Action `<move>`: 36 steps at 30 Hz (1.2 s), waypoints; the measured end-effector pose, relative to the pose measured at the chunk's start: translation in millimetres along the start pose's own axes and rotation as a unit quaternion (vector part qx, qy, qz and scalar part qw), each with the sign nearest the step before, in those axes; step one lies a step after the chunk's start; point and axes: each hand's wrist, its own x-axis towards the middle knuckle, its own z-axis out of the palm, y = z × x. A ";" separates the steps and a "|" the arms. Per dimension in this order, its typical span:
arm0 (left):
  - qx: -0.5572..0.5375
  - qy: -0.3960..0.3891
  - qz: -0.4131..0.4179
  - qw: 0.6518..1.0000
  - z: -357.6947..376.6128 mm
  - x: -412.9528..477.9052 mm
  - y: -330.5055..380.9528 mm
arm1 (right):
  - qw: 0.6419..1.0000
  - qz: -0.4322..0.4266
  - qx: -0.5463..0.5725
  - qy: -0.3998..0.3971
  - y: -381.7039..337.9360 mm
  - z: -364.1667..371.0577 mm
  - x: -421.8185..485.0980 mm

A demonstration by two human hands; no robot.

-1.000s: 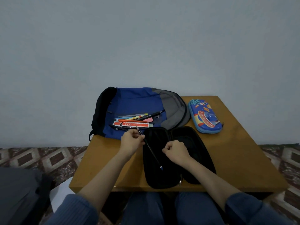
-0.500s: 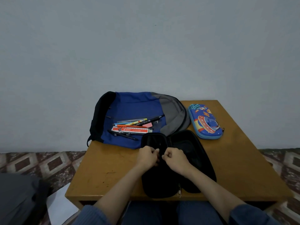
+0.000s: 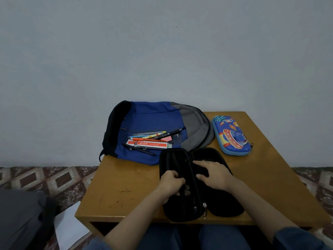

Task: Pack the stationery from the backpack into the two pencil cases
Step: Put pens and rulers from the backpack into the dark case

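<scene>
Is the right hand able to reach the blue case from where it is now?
Probably yes. The right hand lies flat on the black case, holding nothing. The blue case sits just beyond it on the same side, with only bare table between.

Tabletop [image 3: 122, 186] lies open left of black case [image 3: 171, 159].

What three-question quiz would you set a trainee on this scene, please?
1. True or false: the blue case is open.
2. The stationery lies on: A the backpack; B the floor; C the blue case.
3. Fill in: the right hand rests flat on the ___ case.
Key: 1 false; 2 A; 3 black case.
</scene>
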 end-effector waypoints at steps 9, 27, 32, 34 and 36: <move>-0.035 0.002 -0.010 0.999 -13.3 2.4 17.6 | 1.000 0.006 -0.025 0.005 -4.7 -13.9 3.8; 0.301 0.258 0.192 0.898 -126.4 82.9 33.0 | 0.999 -0.008 -0.021 0.045 -1.2 -23.4 28.5; 0.369 0.267 0.189 0.870 -138.9 114.8 44.5 | 0.998 -0.009 -0.024 0.053 -1.3 -25.1 31.3; 0.413 0.264 0.178 0.853 -147.6 125.1 42.9 | 0.998 -0.007 -0.019 0.052 -0.7 -26.0 31.5; 0.446 0.250 0.166 0.843 -155.3 132.8 38.1 | 0.999 -0.001 -0.011 0.047 0.5 -26.1 31.3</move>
